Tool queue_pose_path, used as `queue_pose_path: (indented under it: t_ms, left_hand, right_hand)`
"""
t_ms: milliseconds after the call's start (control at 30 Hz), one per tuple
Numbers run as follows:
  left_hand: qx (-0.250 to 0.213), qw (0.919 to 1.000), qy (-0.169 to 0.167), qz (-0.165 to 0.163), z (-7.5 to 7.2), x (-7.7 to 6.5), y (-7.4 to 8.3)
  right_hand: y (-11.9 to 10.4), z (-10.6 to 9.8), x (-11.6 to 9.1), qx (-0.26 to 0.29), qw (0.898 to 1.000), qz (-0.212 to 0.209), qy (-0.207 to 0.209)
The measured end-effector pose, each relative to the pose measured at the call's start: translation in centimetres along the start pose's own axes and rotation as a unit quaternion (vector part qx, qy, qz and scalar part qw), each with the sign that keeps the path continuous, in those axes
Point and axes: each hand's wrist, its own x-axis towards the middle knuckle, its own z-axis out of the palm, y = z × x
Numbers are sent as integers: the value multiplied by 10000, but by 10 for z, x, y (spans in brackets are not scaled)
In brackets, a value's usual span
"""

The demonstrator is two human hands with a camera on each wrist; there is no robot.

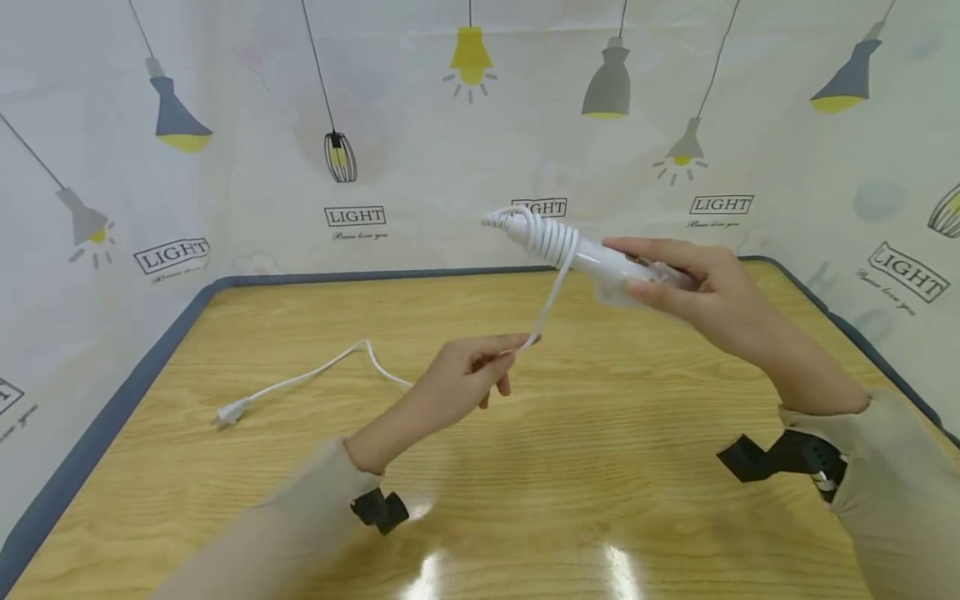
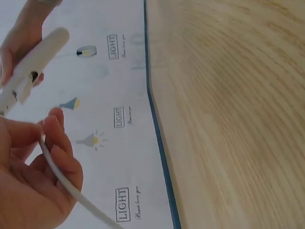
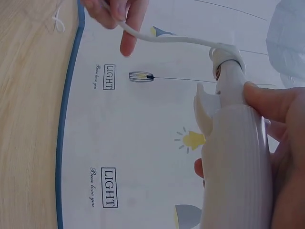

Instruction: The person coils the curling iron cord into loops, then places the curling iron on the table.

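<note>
Wood-grain worktop (image 1: 675, 517), backed by a lamp-print wall covering (image 1: 420, 125); clock positions taken from the middle of the head view.
Item: white hand-held appliance (image 1: 611, 265) (a styling iron, by its look), raised above the worktop at two o'clock, cord end aimed towards ten.
Item: white cord (image 1: 552, 300), several turns coiled round that end.
Item: plug (image 1: 234, 411), lying at eight o'clock.
Hands: right hand (image 1: 723, 304), three o'clock, gripping the appliance; left hand (image 1: 465, 375), six o'clock, pinching the cord at the fingertips.
Progress, as judged: winding partly done; outstanding, the loose length running from left hand to plug.
Edges: dark blue border (image 1: 390, 273) along twelve o'clock, beyond the left hand.
Room: open wood at five and six o'clock, between the forearms.
</note>
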Motion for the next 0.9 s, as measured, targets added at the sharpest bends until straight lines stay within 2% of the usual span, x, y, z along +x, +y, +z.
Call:
queue_pose_path:
  t_ms: [67,167,267,367,433,467,500,533,600,667,733,800,900]
  left_hand:
    - [-548,9976,-342,-244,-9,9,-7]
    - [-975,9906,-844,-467,-21,23,-16]
    - [-997,9859,-1222,-558,-30,35,-22]
    - [-923,9842,-1411,-532,-37,44,-26]
    - [-822,9841,-1513,-437,-40,48,-28]
    - [-835,9839,-1563,-232,-41,49,-29]
    - [-889,9834,-1580,-27,-42,50,-32]
    - [-977,9822,-1603,1,-43,52,-32]
    - [-805,9835,-1618,80,-45,55,-31]
    - [-538,9868,-1527,-43,-48,57,-30]
    - [-147,9900,-1329,-444,-52,58,-23]
    - [235,9926,-1079,-509,-58,58,-18]
    - [453,9957,-648,-476,-66,55,-7]
  right_hand:
    - [-1,-1,-1,142,9998,-22,-101]
    - [-2,-1,-3,308,9990,-40,-321]
    - [-4,-1,-4,485,9965,-179,-657]
    - [-5,1,-5,667,9904,-432,-1132]
    - [-6,2,-5,713,9850,-626,-1442]
    - [-6,3,-5,701,9821,-757,-1577]
    - [-6,5,-5,733,9781,-838,-1758]
    - [-6,6,-6,710,9750,-946,-1883]
    - [-6,10,-5,734,9671,-1179,-2129]
    - [-5,13,-4,743,9605,-1252,-2371]
    - [-3,16,-4,721,9559,-1215,-2574]
    - [-1,18,-3,651,9537,-1021,-2755]
    - [5,19,-2,425,9535,-689,-2903]
